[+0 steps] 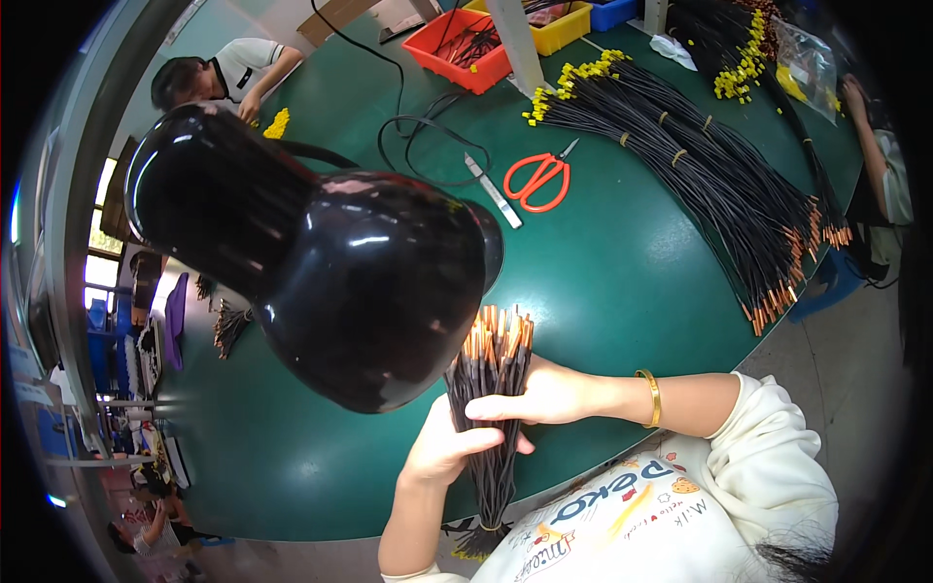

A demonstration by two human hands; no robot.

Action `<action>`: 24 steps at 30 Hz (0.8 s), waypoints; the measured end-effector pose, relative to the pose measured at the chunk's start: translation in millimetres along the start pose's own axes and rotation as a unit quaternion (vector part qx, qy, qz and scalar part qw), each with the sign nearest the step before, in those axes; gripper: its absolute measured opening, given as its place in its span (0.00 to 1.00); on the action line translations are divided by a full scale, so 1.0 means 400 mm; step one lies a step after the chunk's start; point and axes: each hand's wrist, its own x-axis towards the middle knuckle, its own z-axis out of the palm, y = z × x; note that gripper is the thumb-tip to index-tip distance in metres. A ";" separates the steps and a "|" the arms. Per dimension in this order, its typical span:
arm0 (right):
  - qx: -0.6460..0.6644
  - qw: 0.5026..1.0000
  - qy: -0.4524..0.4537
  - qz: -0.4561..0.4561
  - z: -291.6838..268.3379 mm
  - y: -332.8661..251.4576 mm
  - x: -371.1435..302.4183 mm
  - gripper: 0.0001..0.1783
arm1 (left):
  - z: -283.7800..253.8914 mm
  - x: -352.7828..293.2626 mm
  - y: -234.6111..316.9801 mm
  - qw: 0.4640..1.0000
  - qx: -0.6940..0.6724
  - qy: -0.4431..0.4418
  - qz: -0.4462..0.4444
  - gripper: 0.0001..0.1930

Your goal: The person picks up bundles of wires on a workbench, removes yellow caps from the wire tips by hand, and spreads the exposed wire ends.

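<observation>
A bundle of black cables [494, 476] with copper-coloured tips at its upper end stands between my hands near the table's front edge. My left hand [442, 449] wraps it from the left, its thumb lying across the cables. From the right, my right hand [549, 391] closes round the same bundle just below the tips, thumb over the front. A tie gathers the cables lower down, where they hang past the table edge. The glossy black lamp head [379, 282] looms just left of the tips and hides part of the table.
On the green table [622, 291] lie red-handled scissors [537, 182] and a slim white-and-grey cutter [493, 190]. Tied black cables [695, 160] with yellow ends spread at the right. A red bin [455, 49] and a yellow bin [559, 29] stand behind. Other people sit at the far left and right.
</observation>
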 end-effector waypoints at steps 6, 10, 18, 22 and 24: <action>0.063 0.986 0.140 -0.069 -0.018 0.004 0.017 0.23 | 0.012 0.019 -0.023 0.987 -0.113 0.082 0.079 0.16; 0.097 0.982 0.139 -0.088 -0.033 0.011 0.030 0.18 | -0.015 0.004 -0.042 0.973 -0.159 0.132 0.106 0.19; 0.189 0.980 0.040 -0.050 -0.051 0.001 0.021 0.18 | -0.011 0.009 -0.062 0.932 -0.103 0.262 0.228 0.20; 0.259 0.965 0.019 -0.034 -0.063 0.036 0.022 0.17 | -0.053 -0.021 -0.075 0.936 -0.143 0.238 0.216 0.21; 0.289 0.957 -0.001 -0.039 -0.058 0.027 0.019 0.17 | -0.046 -0.024 -0.074 0.929 -0.180 0.231 0.226 0.22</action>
